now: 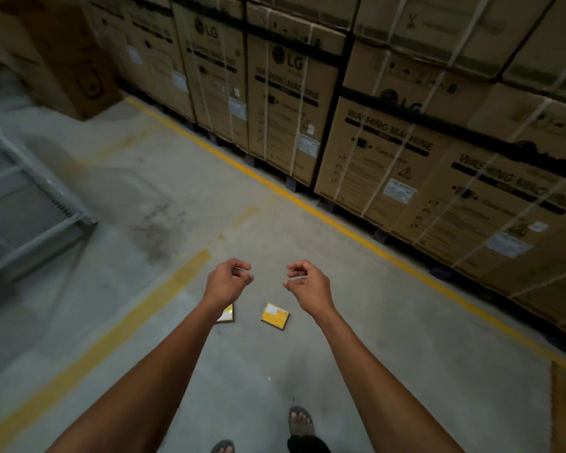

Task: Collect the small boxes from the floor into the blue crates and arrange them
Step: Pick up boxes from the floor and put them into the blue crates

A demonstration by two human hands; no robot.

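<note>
Two small boxes (274,316) | flat, yellow (white label); hands (226,282) empty

dim, warm indoor light leaves the stacked cartons (389,132) murky and softly blurred, the floor (164,191) brightest at centre, and wide-angle distortion bends and darkens the edges.

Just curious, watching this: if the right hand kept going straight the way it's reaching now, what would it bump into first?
Probably nothing soon. The right hand reaches forward, empty, fingers loosely curled, with bare concrete floor ahead, then the yellow floor line and the stacked washing machine cartons. Depth is hard to judge. The yellow box lies below it, not ahead.
</note>
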